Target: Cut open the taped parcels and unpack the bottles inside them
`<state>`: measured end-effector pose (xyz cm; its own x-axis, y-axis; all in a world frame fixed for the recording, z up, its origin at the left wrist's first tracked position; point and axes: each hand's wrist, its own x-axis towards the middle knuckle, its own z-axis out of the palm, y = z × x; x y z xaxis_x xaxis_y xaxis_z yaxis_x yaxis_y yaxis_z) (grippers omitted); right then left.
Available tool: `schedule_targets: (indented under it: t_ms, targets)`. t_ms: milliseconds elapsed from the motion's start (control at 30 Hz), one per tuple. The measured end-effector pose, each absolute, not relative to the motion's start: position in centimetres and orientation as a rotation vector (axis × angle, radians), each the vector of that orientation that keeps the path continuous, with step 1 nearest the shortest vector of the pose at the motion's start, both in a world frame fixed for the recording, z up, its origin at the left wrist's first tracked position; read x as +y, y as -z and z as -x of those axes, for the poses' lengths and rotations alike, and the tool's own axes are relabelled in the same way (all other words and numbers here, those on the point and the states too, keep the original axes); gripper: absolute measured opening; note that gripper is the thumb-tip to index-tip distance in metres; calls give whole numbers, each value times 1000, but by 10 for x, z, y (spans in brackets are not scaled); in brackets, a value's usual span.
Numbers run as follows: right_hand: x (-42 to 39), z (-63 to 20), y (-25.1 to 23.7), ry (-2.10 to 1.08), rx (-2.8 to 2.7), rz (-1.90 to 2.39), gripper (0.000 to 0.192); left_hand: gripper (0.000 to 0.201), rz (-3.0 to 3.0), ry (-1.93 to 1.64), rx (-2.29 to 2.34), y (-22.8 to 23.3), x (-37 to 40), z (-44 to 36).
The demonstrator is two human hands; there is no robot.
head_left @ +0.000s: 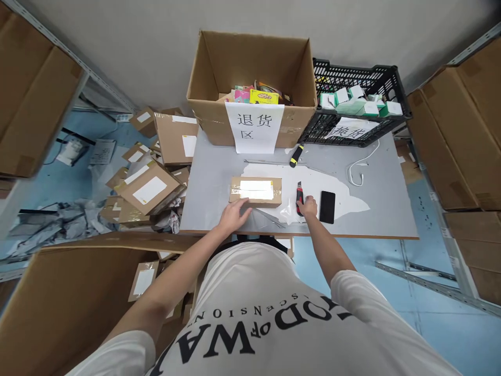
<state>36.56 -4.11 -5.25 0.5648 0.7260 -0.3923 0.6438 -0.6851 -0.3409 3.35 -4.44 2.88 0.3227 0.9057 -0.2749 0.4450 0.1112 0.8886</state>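
A small taped cardboard box [237, 191] with a white label lies on the grey table. My left hand [232, 216] touches its front edge near the left corner, thumb and fingers apart. To the right of the box, a red and black box cutter [299, 194] points away from me, its blade end toward the back. The fingers of my right hand [309, 207] close on the lower part of its handle; the fingertips are partly hidden. Just right of that hand lies a black phone [327, 207].
At the back stand an open carton [211, 122] of colourful packs and a black crate [401, 99] of green-white boxes. A black-yellow tool [296, 156] and a white cable [351, 172] lie on the table [391, 209]. Parcels [150, 190] pile up left; a large carton [78, 297] stands front left.
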Motion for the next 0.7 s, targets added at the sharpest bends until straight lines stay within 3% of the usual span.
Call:
schedule_targets:
  t_ms: [300,467,567,700]
  targets:
    - [-37,-360,62,-883,-1262,2622,55,68,-2007,-401,1267,-19,-28,-40]
    - [-51,-360,43,-1100,-892,2053,53,68,-2115,-312,1201,-11,-39,-50]
    - [-69,-351,29,-1361,-790,1666,63,66,-2123,-299,1163,-10,-44,-61]
    - [-88,-339,15,-1539,-883,1496,78,59,-2058,-336,1211,-9,-43,-70]
